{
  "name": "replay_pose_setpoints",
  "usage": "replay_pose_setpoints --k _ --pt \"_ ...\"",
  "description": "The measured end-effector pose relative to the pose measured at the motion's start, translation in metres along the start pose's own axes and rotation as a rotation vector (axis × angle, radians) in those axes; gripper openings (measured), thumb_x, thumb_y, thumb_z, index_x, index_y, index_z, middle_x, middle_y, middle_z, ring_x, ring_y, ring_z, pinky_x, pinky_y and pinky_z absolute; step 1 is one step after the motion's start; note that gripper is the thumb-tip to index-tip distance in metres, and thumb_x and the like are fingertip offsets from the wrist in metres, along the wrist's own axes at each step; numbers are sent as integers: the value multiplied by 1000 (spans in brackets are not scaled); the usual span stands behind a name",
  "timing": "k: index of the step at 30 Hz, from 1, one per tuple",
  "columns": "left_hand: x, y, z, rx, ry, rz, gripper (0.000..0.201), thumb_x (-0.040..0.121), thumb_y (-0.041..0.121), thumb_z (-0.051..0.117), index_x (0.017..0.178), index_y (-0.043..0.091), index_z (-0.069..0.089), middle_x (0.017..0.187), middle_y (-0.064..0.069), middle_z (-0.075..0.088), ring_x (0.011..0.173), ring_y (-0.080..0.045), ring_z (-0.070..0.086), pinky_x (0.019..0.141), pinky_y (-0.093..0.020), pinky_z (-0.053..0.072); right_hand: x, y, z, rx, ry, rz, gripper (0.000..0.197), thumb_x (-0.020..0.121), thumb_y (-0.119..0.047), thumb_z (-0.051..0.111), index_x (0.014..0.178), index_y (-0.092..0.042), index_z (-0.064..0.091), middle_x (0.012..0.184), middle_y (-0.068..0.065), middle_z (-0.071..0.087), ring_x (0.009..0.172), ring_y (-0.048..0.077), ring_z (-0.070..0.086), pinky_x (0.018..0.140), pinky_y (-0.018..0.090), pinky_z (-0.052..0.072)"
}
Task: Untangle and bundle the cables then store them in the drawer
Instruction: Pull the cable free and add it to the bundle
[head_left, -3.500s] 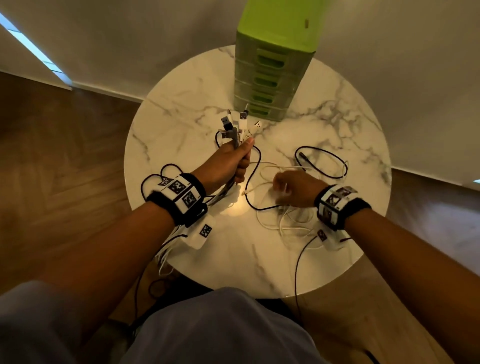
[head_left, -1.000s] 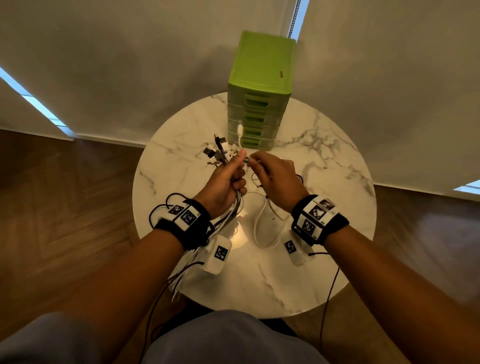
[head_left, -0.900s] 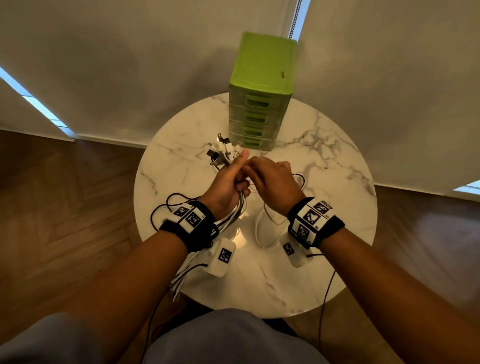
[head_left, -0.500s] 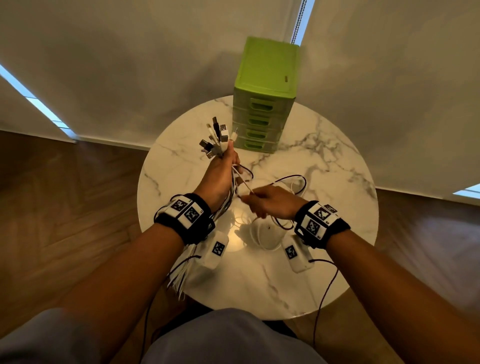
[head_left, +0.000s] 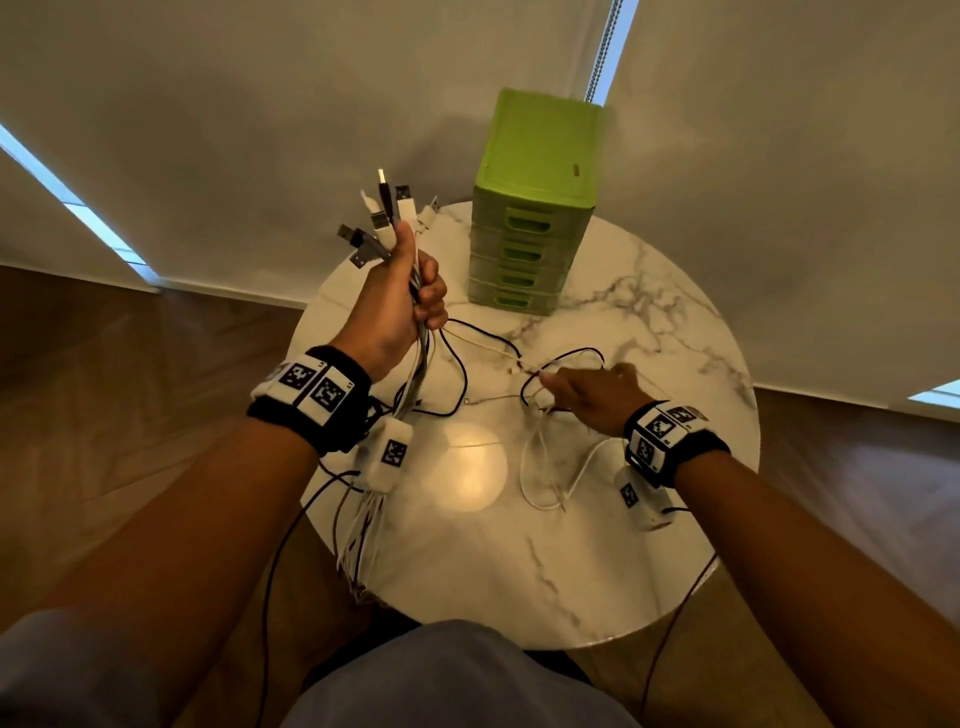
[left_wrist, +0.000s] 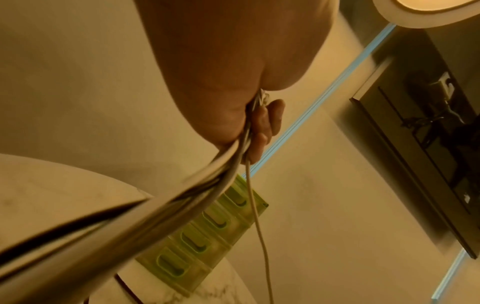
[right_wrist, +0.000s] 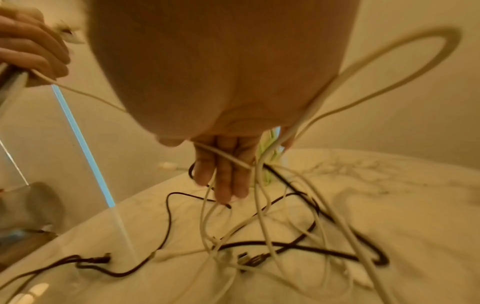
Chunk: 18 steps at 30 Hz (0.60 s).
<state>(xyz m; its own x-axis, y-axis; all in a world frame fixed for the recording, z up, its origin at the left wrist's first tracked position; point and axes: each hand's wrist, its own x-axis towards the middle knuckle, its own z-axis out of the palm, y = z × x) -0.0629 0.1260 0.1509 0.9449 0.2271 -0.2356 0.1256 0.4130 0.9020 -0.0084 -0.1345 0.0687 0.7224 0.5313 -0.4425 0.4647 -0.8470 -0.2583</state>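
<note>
My left hand (head_left: 415, 291) is raised above the marble table (head_left: 519, 582) and grips a bundle of cables (head_left: 415, 374). Their USB plugs (head_left: 387, 218) fan out above the fist, and the tails hang past the table's near edge. The left wrist view shows my fingers (left_wrist: 262, 127) curled round the bundle (left_wrist: 182, 205). A thin white cable (head_left: 488, 345) runs from that fist to my right hand (head_left: 550, 379), which is low over the table and pinches it. In the right wrist view it crosses my straight fingers (right_wrist: 223, 174). Loose black cables (head_left: 566, 358) and white cables (head_left: 540, 467) lie tangled beneath.
A green drawer unit (head_left: 535, 228) stands at the table's far side with all its drawers shut; it also shows in the left wrist view (left_wrist: 207, 236). Wooden floor surrounds the round table, and a wall with blinds is behind it. My lap is at the near edge.
My left hand has lifted the bundle higher. My right hand has left the bundle and run down and rightwards along the thin white cable to the loose tangle on the table.
</note>
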Motion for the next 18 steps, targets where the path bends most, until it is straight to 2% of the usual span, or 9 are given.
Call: replay_pose_setpoints --k 2,4,6,8,11,14,16,17,18 --pt "-2 -4 3 64 21 27 58 105 58 27 69 17 45 53 3 37 47 -12 28 50 -27 31 1 3 -11 -79 112 49 47 104 -56 14 101 -39 58 110 -12 63 111 16 58 105 55 19" --pt "-4 -5 4 137 42 49 58 104 59 27 68 17 46 55 1 42 48 -13 32 53 -27 33 2 5 -15 -117 157 78 46 105 -52 14 109 -37 58 110 -11 65 108 17 59 105 56 18" --pt "-8 -6 7 246 52 64 57 104 57 29 69 16 47 58 -1 50 50 -12 38 57 -27 35 4 5 -14 7 192 90 53 103 -57 12 97 -32 58 91 -9 70 97 19 63 103 52 23" --pt "-14 -12 9 405 38 58 57 105 54 31 68 15 50 63 -3 60 54 -13 45 60 -28 40 2 -2 -16 245 273 57 53 101 -61 16 82 -31 55 73 -10 69 84 15 65 102 52 32" --pt "-24 -30 13 645 -32 20 66 104 58 32 65 18 67 73 -8 71 66 -21 51 73 -38 48 -5 -23 -20 423 341 -75 41 104 -53 28 71 -36 48 63 -9 63 72 14 63 95 53 43" --pt "-29 -46 18 768 -120 -33 69 102 65 27 78 24 77 88 7 77 76 -20 57 82 -39 49 -7 -41 -21 418 358 -117 36 105 -47 35 74 -34 47 64 -13 59 78 25 66 92 52 46" --pt "-29 -50 20 815 -163 -65 69 99 70 26 83 28 78 95 8 77 88 -26 64 87 -43 50 -4 -42 -20 341 415 -115 29 105 -46 35 83 -33 49 72 -11 63 84 31 67 92 53 45" --pt "-27 -51 19 821 -164 -76 68 99 71 26 86 29 78 96 8 77 94 -26 66 88 -45 51 -3 -40 -20 300 441 -105 28 105 -46 35 86 -33 50 76 -8 67 85 31 68 93 52 44" --pt "-26 -50 18 815 -164 -81 64 101 67 28 89 27 77 97 8 78 96 -19 67 87 -42 50 -3 -37 -19 282 454 -85 27 105 -46 34 87 -34 50 78 -6 69 86 31 68 95 51 43"
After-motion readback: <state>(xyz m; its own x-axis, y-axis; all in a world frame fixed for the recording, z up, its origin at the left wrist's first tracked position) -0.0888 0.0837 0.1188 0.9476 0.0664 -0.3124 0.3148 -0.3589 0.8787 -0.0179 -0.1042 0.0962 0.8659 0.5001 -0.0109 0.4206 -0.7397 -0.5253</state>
